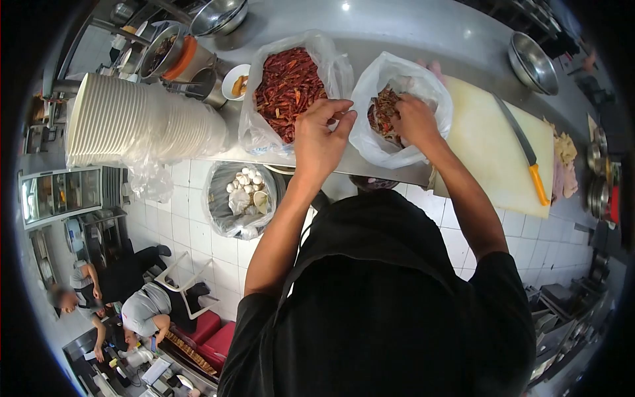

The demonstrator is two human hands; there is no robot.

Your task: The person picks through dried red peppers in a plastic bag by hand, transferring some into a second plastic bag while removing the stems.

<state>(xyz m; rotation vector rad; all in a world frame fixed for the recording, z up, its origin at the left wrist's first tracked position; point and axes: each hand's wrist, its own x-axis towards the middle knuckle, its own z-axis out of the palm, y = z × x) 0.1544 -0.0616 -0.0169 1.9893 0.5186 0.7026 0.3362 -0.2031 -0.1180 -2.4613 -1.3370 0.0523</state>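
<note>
Dried red chilies fill a clear plastic bag (289, 83) at the counter's front edge. My left hand (322, 132) is over that bag's right side, thumb and forefinger brought together in a pinch; anything between them is too small to make out. Beside it stands a second, whitish plastic bag (430, 86) with its mouth spread wide. Brown and dark-red dried chili pieces (383, 112) lie inside it. My right hand (415, 119) reaches into this bag, its fingers curled down on the pieces and the fingertips partly hidden.
Stacked white containers (112, 122) in plastic lie left. A small white bowl (237, 83) sits behind. Rightward, a yellow-handled knife (522, 142) rests on a cutting board (476, 145). Below the counter is a lined bin (215, 198). Two people are at lower left.
</note>
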